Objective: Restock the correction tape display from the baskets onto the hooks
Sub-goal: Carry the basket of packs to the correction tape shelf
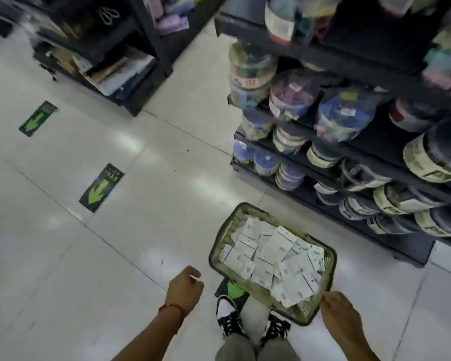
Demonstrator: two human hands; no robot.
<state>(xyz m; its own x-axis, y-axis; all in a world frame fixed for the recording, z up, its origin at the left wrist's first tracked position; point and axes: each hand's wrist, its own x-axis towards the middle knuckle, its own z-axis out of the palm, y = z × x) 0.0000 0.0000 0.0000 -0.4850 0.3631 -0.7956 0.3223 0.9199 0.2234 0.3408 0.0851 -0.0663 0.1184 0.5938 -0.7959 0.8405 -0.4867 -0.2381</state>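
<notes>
An olive-green basket [220, 242] sits on the floor in front of my shoes, heaped with several white correction tape packs [276, 246]. My right hand [340, 312] is at the basket's near right corner, fingers curled at the rim beside the nearest packs. My left hand [184, 286] hovers left of the basket over bare floor, fingers curled, with a thin white sliver pinched at the fingertips; what it is cannot be told. No display hooks are in view.
A dark shelving unit [391, 246] filled with round tubs and tape rolls runs along the right, close behind the basket. Another dark shelf [130, 82] stands at the upper left. Green arrow stickers [100, 187] mark the pale tiled floor. My shoes [228, 317] touch the basket's near side.
</notes>
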